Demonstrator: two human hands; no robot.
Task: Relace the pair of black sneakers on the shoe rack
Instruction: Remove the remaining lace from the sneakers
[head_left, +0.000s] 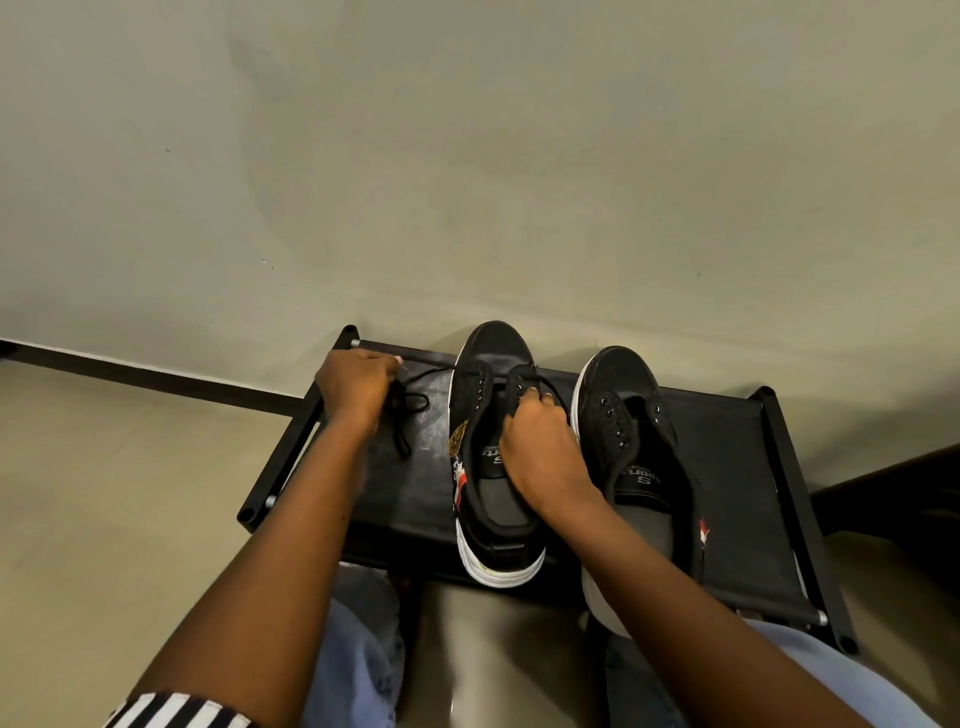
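Observation:
Two black sneakers with white soles stand side by side on a black shoe rack (727, 467), toes toward the wall. The left sneaker (493, 353) has a black lace (431, 370) threaded through its front eyelets. My left hand (353, 387) pinches that lace and holds it stretched out to the left; more lace loops lie on the rack below it. My right hand (540, 447) rests on the left sneaker's opening, its fingers curled on the right eyelet flap and lace there. The right sneaker (618, 415) shows bare eyelets with no lace.
The rack stands against a plain beige wall (467, 156) with a dark skirting strip (156, 374) on a tiled floor (104, 493). My knees in blue jeans (358, 665) are in front of the rack. A dark piece of furniture (909, 493) sits at the right.

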